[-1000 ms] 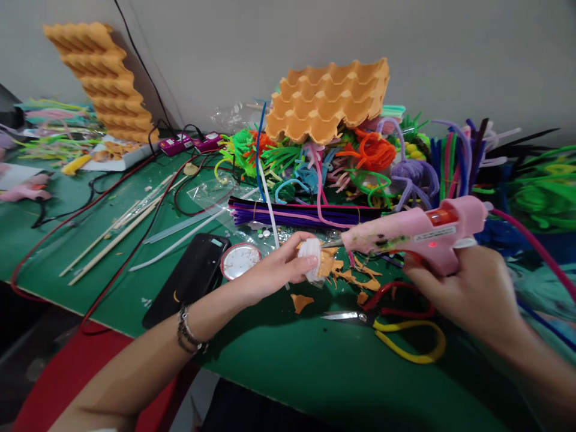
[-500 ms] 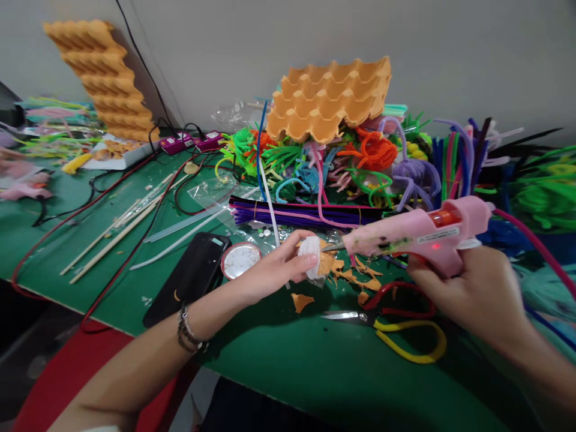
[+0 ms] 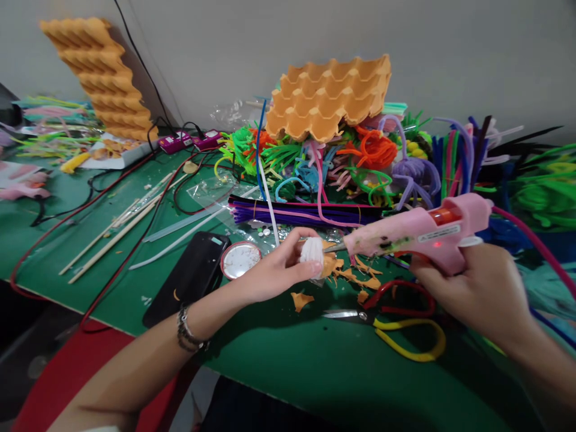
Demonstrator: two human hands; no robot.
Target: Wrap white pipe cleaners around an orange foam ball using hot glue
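Observation:
Between the thumb and fingers of my left hand (image 3: 285, 267) is a small cup (image 3: 311, 255), wrapped outside in white fuzzy strands; an orange egg-carton-like part shows at its right side. My right hand (image 3: 481, 288) is closed around the handle of a pink hot glue gun (image 3: 418, 234) with a small red light lit. Its metal nozzle points left and reaches the cup's right edge; whether it touches is hard to tell. Below the gun lie scissors (image 3: 396, 318) with red and yellow handles. Torn orange carton scraps (image 3: 355, 276) are scattered beside the cup.
A black phone (image 3: 186, 276) and a round white lid (image 3: 241, 260) lie left of my left hand. Behind are bundled purple pipe cleaners (image 3: 288, 215), colourful pipe-cleaner heaps and an orange egg tray (image 3: 330, 99). Wooden sticks (image 3: 121, 231) and cables cross the left side.
My left hand has turned the white-wrapped cup slightly, and its thumb has shifted along the lower edge. The glue gun stays almost in place at the cup.

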